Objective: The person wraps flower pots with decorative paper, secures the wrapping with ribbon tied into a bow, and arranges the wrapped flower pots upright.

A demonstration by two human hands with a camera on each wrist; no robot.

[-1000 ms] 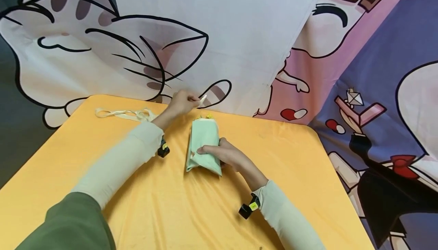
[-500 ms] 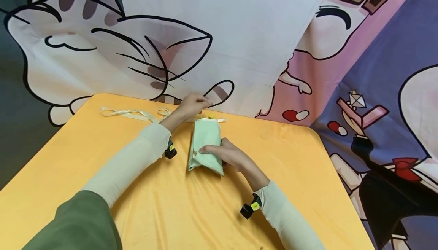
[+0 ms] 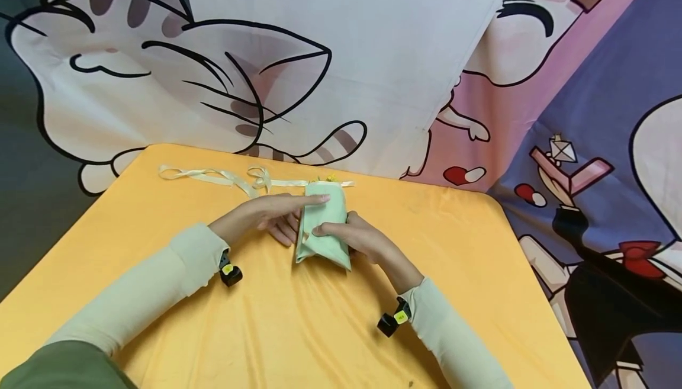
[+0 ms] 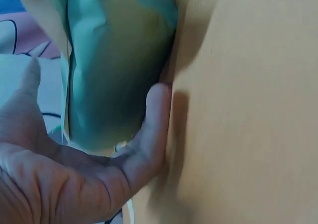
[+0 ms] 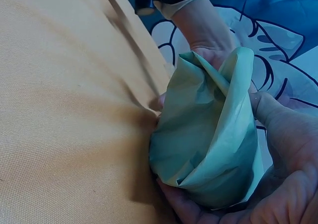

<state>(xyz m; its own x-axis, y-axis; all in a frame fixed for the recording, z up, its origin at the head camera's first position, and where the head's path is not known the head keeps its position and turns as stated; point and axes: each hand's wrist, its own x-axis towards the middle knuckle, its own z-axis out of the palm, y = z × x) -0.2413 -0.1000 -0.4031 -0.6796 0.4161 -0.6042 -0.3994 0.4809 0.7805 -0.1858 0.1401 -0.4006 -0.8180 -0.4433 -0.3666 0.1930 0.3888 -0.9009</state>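
A small bouquet (image 3: 326, 208) wrapped in pale green paper lies on the yellow cloth, a bit of yellow flower (image 3: 331, 178) showing at its far end. My right hand (image 3: 367, 241) grips it from the right, thumb across the front and fingers behind; the right wrist view shows the folded, open end of the paper (image 5: 208, 129). On the other side, my left hand (image 3: 279, 211) has its thumb stretched over the wrap and its fingers loosely spread along the left edge. A cream ribbon (image 3: 288, 183) passes behind the bouquet's far end, its tip sticking out to the right.
The loose length of ribbon (image 3: 210, 176) lies curled toward the table's back left. A yellow cloth (image 3: 256, 324) covers the table, and printed curtains (image 3: 383, 69) hang right behind its far edge. Both wrists wear small black cameras (image 3: 231, 273).
My left hand has let go of the ribbon laid behind the bouquet and come back toward me to the bouquet's left side. The right hand keeps its grip in about the same place.
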